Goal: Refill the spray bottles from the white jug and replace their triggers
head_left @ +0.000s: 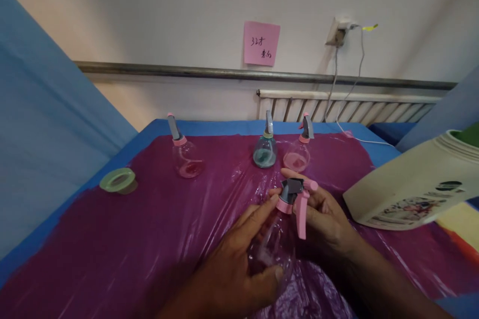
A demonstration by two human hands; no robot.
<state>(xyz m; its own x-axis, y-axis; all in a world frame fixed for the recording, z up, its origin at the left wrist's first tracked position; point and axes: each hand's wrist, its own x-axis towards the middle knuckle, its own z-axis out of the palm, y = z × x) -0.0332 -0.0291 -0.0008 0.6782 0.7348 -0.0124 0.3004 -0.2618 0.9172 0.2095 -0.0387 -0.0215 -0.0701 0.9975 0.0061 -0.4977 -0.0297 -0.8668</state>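
A clear spray bottle [273, 251] with a pink and grey trigger head [295, 199] stands near me on the purple plastic sheet [149, 229]. My left hand [232, 269] is wrapped round the bottle's body, forefinger stretched up toward the neck. My right hand [325, 219] grips the trigger head from the right, fingers curled behind it. At the back stand three more spray bottles: a pink one [185, 157] on the left, a teal one [265, 149] in the middle and another pink one [298, 152] beside it.
A green ring-shaped lid [119, 180] lies at the left of the sheet. A large cream jug [411, 189] lies tilted at the right. Blue cloth walls stand on both sides; a radiator, a cable and a pink note are on the wall behind.
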